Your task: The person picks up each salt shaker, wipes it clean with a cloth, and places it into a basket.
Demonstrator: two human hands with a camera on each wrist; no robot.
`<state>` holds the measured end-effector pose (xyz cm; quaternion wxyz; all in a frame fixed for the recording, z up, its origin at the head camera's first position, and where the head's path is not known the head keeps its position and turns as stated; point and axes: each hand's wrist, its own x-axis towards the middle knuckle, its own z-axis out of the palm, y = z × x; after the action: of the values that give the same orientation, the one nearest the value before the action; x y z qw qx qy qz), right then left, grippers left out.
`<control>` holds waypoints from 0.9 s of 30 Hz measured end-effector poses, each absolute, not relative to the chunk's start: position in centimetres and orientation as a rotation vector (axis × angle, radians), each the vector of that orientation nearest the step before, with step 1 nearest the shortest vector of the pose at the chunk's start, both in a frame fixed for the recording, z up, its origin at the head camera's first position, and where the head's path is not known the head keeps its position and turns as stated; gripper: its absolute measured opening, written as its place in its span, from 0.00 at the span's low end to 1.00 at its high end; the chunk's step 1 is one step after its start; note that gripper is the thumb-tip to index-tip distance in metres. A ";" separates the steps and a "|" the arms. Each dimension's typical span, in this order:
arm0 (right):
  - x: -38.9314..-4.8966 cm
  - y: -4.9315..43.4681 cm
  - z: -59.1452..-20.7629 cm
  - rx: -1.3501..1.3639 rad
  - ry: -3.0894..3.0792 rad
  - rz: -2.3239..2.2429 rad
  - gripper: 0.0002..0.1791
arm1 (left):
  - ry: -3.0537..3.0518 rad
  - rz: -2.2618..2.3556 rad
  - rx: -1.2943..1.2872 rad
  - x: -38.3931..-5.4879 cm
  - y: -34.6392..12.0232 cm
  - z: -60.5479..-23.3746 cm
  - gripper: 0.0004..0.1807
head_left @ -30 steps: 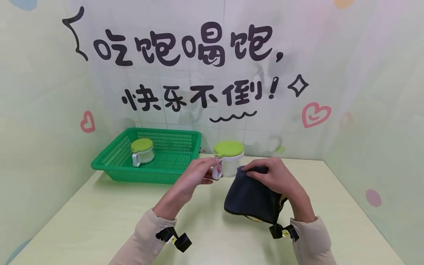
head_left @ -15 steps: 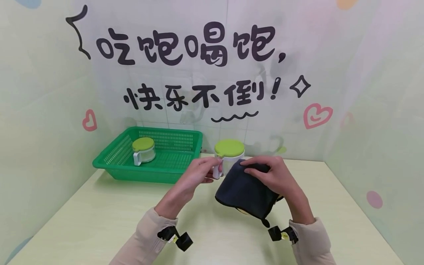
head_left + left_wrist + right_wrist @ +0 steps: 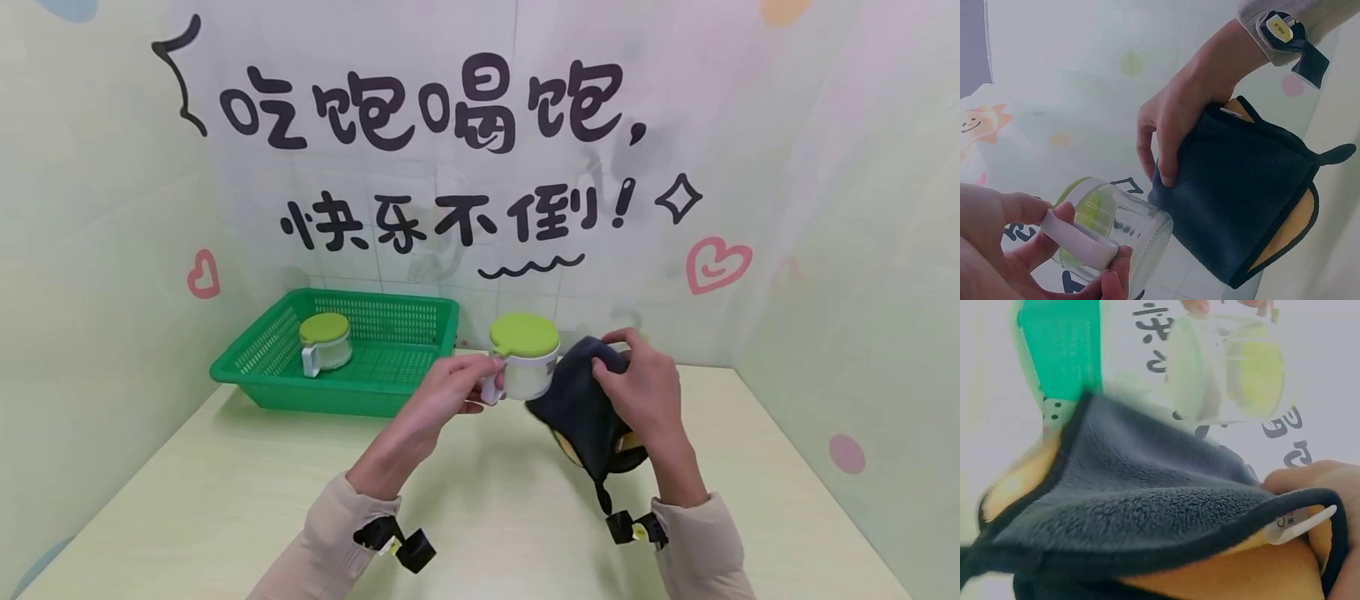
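Observation:
My left hand holds a clear glass seasoning jar by its white handle, raised above the table. A light green lid covers the jar. In my right hand is a dark navy cloth with black edging and a yellow-orange underside, gripped near its top and hanging in folds. The cloth's left edge comes close to the jar's right side; whether they touch I cannot tell. In the right wrist view the fluffy cloth fills the foreground, with the jar behind it.
A green plastic basket stands at the back left of the pale table. Inside it, at the left, sits a second jar with a green lid and white handle. A printed backdrop rises behind and at both sides.
The right hand and cloth first shifted left across the front of the jar, then moved right and up, uncovering the jar's side. The left hand stays nearly still with the jar.

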<state>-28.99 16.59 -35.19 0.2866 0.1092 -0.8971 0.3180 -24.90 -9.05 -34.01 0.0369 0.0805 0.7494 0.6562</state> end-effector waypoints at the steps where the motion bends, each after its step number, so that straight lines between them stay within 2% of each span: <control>1: -29.0 16.5 -35.3 0.286 -2.382 0.866 0.16 | 2.298 2.018 0.247 -24.9 -9.0 -34.0 0.17; 5: -28.8 15.9 -35.3 0.373 -2.337 0.985 0.17 | 2.281 2.018 0.271 -24.9 -8.7 -34.3 0.18; 17: -26.4 14.2 -33.3 0.580 -2.433 1.160 0.10 | 2.281 2.047 0.273 -25.3 -8.8 -34.4 0.19; 27: -27.5 15.0 -33.8 0.271 -2.382 1.108 0.12 | 2.304 1.905 0.374 -25.2 -8.4 -34.5 0.16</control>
<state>-27.49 15.00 -33.78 0.2478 0.0994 -0.8738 0.4064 -25.25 -8.42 -34.51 0.0644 0.1239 0.7631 0.6311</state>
